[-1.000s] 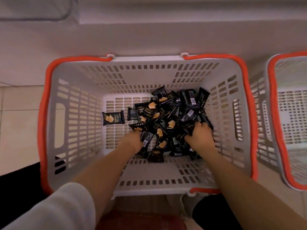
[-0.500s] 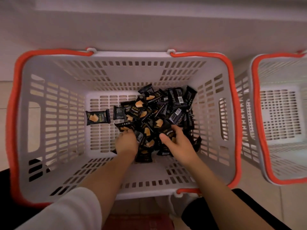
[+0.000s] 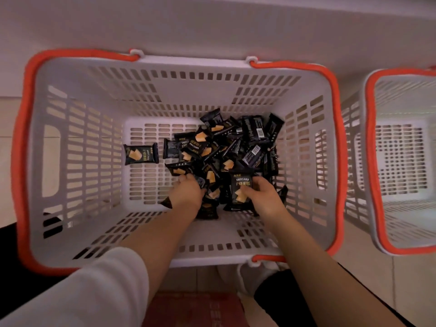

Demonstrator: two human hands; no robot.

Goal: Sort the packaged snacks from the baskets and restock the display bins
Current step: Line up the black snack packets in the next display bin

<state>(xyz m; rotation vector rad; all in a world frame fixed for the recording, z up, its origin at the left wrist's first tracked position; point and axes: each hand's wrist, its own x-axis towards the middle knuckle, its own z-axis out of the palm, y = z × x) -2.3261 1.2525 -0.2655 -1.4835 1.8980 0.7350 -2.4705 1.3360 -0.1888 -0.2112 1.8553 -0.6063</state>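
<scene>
A white slatted basket [image 3: 70, 161] with orange handles sits on the floor below me. A heap of several black snack packets [image 3: 226, 147] with yellow cracker pictures lies on its bottom, right of centre. One packet [image 3: 140, 153] lies apart to the left. Both arms reach down into the basket. My left hand [image 3: 188, 192] is curled over packets at the heap's near edge, gripping some. My right hand [image 3: 265, 197] pinches an upright "DRYCAKE" packet [image 3: 241, 187] with thumb across its front.
A second white basket [image 3: 401, 161] with an orange rim stands close on the right; no contents show in it. A pale wall or shelf base [image 3: 212, 27] runs behind both baskets. Tiled floor surrounds them, with a reddish object [image 3: 193, 310] near my feet.
My right hand has come off the right side of the heap and now holds one packet upright. My left hand stays in the heap. The view has shifted closer.
</scene>
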